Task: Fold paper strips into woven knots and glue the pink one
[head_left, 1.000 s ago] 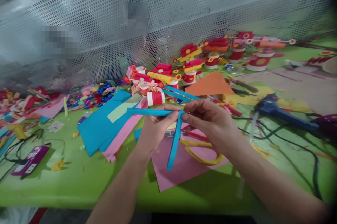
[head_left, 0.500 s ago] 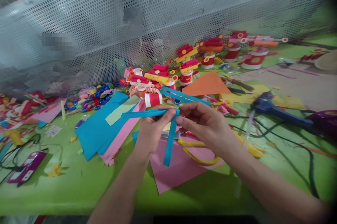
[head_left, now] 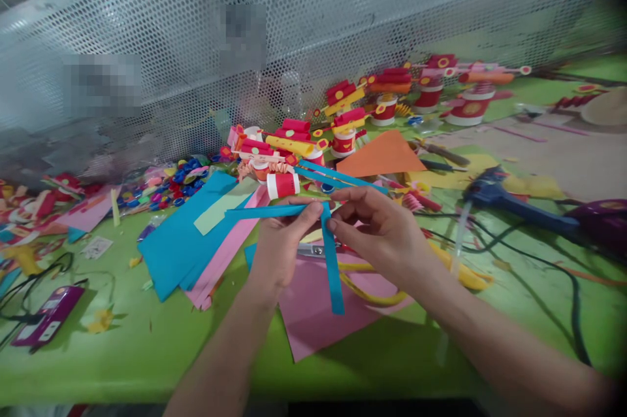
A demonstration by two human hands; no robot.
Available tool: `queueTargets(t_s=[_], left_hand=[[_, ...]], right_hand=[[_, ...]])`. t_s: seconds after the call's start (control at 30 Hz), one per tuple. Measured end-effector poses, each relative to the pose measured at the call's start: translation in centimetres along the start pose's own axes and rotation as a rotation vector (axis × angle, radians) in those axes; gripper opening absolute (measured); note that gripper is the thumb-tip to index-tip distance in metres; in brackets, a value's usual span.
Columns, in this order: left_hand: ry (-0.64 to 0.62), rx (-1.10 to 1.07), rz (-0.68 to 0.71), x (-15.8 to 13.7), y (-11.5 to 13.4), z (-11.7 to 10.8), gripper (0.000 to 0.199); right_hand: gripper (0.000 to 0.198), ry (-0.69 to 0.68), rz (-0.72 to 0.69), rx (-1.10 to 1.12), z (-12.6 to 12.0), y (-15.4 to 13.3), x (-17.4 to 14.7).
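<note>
Blue paper strips meet at a corner between my two hands, one running left and one hanging down. My left hand pinches them near that corner with thumb on top. The fingertips of my right hand close on the same corner from the right. Below the hands lie scissors with yellow handles, partly covered by my right hand, on a sheet of pink paper. Just beyond my fingers a red and white paper cup lies on its side.
Blue paper sheets lie to the left. Finished-looking red and yellow cup figures line the back by a perforated metal screen. A blue glue gun with its cable is at right. A purple device sits at far left.
The hanging end of the blue strip has swung to the right and now points nearly straight down. Both hands keep their grip at the corner.
</note>
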State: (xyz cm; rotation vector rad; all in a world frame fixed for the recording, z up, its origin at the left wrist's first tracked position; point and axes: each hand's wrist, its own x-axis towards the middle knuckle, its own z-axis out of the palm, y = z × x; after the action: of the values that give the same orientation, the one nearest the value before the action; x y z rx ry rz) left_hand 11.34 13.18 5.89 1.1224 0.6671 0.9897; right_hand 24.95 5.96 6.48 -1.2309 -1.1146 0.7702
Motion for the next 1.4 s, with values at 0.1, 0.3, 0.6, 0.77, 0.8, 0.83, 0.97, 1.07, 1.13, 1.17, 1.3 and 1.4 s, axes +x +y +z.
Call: queueTargets(t_s=[0.1,0.3,0.6,0.77,0.8,0.83,0.97,1.07,1.13,1.17,1.3,1.4], left_hand=[[-0.007,0.006,0.026,-0.03,-0.09,0.09,0.018],[0.027,0.091,0.101,-0.37,-0.44,0.21,0.021],[0.056,0.150,0.202,-0.72,-0.62,0.68,0.012],[0.049,0.035,0.090,-0.49,-0.97,0.53,0.018],[0.048,0.032,0.078,-0.48,-0.95,0.50,0.019],[0.050,0.038,0.076,-0.49,-0.91,0.48,0.020],[0.064,0.138,0.142,-0.69,-0.57,0.52,0.018],[0.054,0.191,0.190,-0.85,-0.36,0.60,0.014],[0.039,0.179,0.187,-0.87,-0.33,0.61,0.014],[0.027,0.166,0.179,-0.85,-0.35,0.60,0.014],[-0.018,0.131,0.162,-0.70,-0.43,0.51,0.024],[-0.058,0.144,0.159,-0.64,-0.39,0.53,0.019]], right_hand=[[0.031,-0.002,-0.001,-0.008,0.03,0.03,0.08],[0.026,-0.012,-0.017,-0.035,-0.11,0.31,0.07],[0.023,0.048,-0.095,-0.088,-0.47,0.71,0.29],[0.028,0.056,-0.018,-0.081,-0.51,0.71,0.41],[0.027,0.059,-0.022,-0.083,-0.50,0.71,0.45],[0.026,0.064,-0.034,-0.089,-0.50,0.71,0.50],[0.023,0.053,-0.072,-0.137,-0.60,0.63,0.64],[0.023,0.041,-0.060,-0.171,-0.69,0.43,0.55],[0.024,0.044,-0.040,-0.174,-0.71,0.25,0.46],[0.025,0.047,-0.024,-0.165,-0.72,0.19,0.44],[0.028,0.017,0.060,-0.060,-0.80,0.22,0.53],[0.028,-0.010,0.098,0.039,-0.93,0.49,0.61]])
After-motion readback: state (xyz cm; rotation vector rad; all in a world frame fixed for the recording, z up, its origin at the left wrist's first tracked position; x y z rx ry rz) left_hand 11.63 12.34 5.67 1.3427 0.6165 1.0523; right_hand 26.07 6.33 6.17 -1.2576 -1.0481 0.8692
